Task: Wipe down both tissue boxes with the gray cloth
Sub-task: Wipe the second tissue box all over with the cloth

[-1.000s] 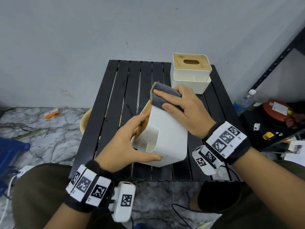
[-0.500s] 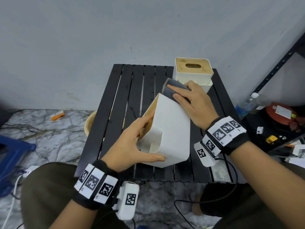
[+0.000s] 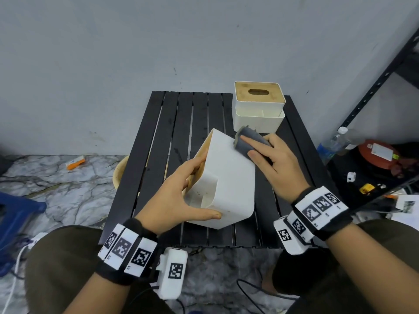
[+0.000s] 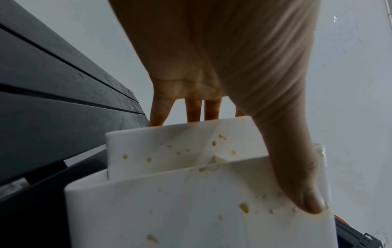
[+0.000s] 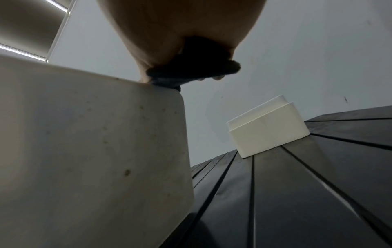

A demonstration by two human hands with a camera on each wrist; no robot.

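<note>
The left hand (image 3: 174, 196) grasps the tipped tissue box (image 3: 229, 177), its fingertips hidden behind the wooden lid, which faces left. The right hand (image 3: 275, 164), clenched around the gray cloth (image 3: 248, 143), has slid right to the box's far upper edge. The second tissue box (image 3: 258, 107) stands upright on the black table (image 3: 172, 137).

Near tissue box (image 3: 229, 177), white, yellow-speckled, tipped on edge at desk centre, folded gray cloth (image 3: 248, 143) on its upper corner; second tissue box (image 3: 258, 114), wood-lidded, upright at 1 o'clock.
</note>
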